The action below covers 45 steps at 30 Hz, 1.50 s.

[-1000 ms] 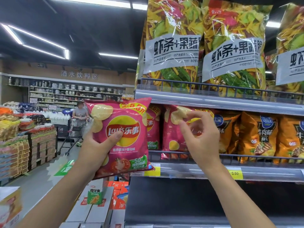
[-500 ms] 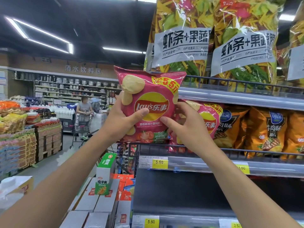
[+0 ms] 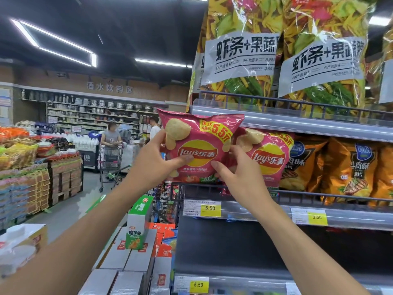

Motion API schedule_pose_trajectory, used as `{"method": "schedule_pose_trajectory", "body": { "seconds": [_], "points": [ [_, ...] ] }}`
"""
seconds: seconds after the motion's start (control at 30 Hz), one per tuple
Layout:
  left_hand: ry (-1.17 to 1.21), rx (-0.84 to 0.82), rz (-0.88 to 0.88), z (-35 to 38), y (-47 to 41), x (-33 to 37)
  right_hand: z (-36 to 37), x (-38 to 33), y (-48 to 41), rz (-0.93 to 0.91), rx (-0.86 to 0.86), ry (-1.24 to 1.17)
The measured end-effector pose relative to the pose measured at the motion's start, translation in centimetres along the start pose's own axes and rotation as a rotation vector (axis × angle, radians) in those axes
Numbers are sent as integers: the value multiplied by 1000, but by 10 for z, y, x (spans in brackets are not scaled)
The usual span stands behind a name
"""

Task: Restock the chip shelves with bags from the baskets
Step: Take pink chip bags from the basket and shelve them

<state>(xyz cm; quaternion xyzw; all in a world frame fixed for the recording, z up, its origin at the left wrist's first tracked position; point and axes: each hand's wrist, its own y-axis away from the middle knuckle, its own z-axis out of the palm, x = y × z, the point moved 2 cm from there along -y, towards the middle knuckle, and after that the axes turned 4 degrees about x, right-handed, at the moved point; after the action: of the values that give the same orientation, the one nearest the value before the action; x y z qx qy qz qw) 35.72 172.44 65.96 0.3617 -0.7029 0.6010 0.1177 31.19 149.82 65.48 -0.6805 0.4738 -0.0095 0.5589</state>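
Where a second ago the left hand (image 3: 153, 165) held the pink chip bag (image 3: 197, 150) out to the side by itself, both hands now have it. The bag has come up and over to the left end of the middle shelf (image 3: 265, 213). The right hand (image 3: 240, 179) has let go of the top of the other pink bag (image 3: 269, 160) on the shelf and has taken the right side of the new one.

The left thumb lies across the front, and the left fingers are curled behind the bag's left edge. The right thumb presses the front near the bottom, and its fingers wrap round the right edge. So both hands are gripping the bag. It stands upright, just in front of the other pink bag, and hides part of it. Its bottom is right at the wire rail (image 3: 308, 193). I cannot tell if it is over the rail yet. I think the bag is nearly in its spot and only needs a push in.

Orange bags (image 3: 348, 167) sit further right on the same shelf. Big see-through bags (image 3: 240, 52) stand on the shelf above. A yellow price tag (image 3: 210, 208) hangs on the shelf's front edge. Down to the left are stacked boxes (image 3: 127, 273) with a green box (image 3: 138, 222) on top. Far off, a shopper (image 3: 110, 138) stands with a cart (image 3: 111, 160).
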Motion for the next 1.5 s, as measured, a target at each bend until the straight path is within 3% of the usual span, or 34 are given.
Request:
{"method": "schedule_pose_trajectory", "body": {
  "seconds": [0.23,0.33,0.43,0.53,0.6,0.77,0.9,1.03,1.17,1.33,1.43,1.5],
  "points": [
    [-5,-88,-116,20,4,-31,13,14,3,21,-32,185],
    [5,-83,-124,23,5,-31,12,10,5,-19,58,204],
    [-25,18,-45,23,5,-26,5,-2,7,-229,246,192],
    [-219,224,207,19,6,-17,5,-15,3,-415,239,318],
    [-319,294,339,17,7,-9,8,-17,-1,-423,177,403],
    [-500,276,386,13,2,-5,14,-4,-4,-334,153,534],
    [-460,209,325,12,-3,-11,19,-3,-10,-291,129,570],
    [-91,133,159,16,-5,-16,19,-6,-21,-191,109,567],
    [75,50,-22,23,-5,-34,17,-6,-22,-118,132,398],
    [172,75,-152,30,-8,-44,-10,2,0,-241,367,107],
    [187,87,-164,35,-9,-41,-35,18,13,-254,585,192],
    [197,73,-173,39,-10,-40,-49,35,16,-152,630,234]
  ]
}}
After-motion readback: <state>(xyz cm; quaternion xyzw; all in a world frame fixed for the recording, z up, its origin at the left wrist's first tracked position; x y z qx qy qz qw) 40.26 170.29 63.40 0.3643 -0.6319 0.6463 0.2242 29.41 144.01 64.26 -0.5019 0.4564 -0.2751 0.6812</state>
